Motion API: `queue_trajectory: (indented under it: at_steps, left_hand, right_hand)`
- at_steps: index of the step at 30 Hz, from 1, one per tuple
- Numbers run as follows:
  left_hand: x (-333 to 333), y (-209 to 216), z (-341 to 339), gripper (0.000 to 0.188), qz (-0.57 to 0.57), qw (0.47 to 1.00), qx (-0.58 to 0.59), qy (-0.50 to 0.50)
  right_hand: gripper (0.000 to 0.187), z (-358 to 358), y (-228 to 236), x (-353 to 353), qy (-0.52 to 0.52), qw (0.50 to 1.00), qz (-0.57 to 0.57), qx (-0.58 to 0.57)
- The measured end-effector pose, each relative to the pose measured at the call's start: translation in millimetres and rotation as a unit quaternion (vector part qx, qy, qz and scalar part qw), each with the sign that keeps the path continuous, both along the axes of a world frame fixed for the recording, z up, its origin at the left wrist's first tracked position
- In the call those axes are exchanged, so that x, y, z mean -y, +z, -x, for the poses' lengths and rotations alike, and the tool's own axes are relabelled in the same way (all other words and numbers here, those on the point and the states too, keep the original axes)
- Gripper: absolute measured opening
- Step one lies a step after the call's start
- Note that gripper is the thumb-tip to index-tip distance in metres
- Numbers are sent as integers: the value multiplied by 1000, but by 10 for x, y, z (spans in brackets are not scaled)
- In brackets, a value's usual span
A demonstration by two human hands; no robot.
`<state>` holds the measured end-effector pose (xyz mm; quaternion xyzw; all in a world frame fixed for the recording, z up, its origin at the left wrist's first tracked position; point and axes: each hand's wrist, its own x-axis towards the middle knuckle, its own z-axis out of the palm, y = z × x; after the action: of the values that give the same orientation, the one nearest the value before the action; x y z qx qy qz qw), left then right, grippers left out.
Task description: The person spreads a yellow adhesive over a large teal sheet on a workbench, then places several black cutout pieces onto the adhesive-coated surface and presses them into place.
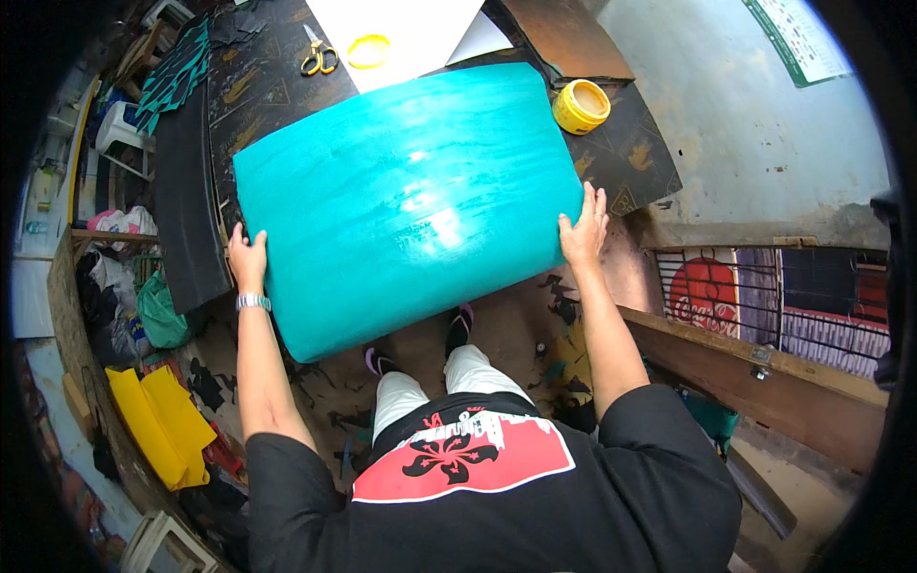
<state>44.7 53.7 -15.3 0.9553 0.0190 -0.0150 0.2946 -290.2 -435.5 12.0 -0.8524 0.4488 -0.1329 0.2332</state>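
A large teal sheet (411, 191), glossy and wet-looking with streaks, bows in front of me, its far part over the table and its near edge hanging out above the floor. My left hand (247, 260) grips its left edge, thumb on the top side and some fingers hidden beneath. On the opposite edge my right hand (586, 231) holds it the same way, thumb toward me. Just past the sheet's far right corner stands a yellow open tub (581, 106) with a tan content. Its likely lid, a yellow ring-shaped disc (370, 52), lies on white paper (401, 24).
Yellow-handled scissors (320, 57) lie on the dark-covered table (272, 91). Teal offcuts (181, 72) hang at its far left. A brown board (568, 40) rests at the back right. Left are a yellow sheet (164, 420) and bags (160, 310); right is a wooden ledge (764, 358) by a barred opening.
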Motion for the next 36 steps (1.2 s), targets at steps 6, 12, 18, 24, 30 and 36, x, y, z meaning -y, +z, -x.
queue_trajectory:
  at_steps: [6,12,18,24,30,36]
  left_hand:
    - [208,49,-665,76,92,987,-118,51]
    - [-12,217,-838,55,402,910,-102,7]
    - [-385,576,-981,37,494,862,65,-95]
    - [-708,1181,-1311,44,549,813,179,-76]
    - [-223,1253,-1997,59,490,836,210,-129]
    - [792,1195,-883,88,146,906,355,-178]
  right_hand:
    - [96,-104,-50,295,-15,998,6,-59]
    - [76,-119,-31,426,-125,941,-281,138]
    - [46,-258,358,85,-72,865,-412,278]
    - [71,-593,839,-168,93,850,-186,484]
    - [80,-1144,662,290,76,905,-32,418]
    - [77,-1881,-91,766,-54,932,132,333]
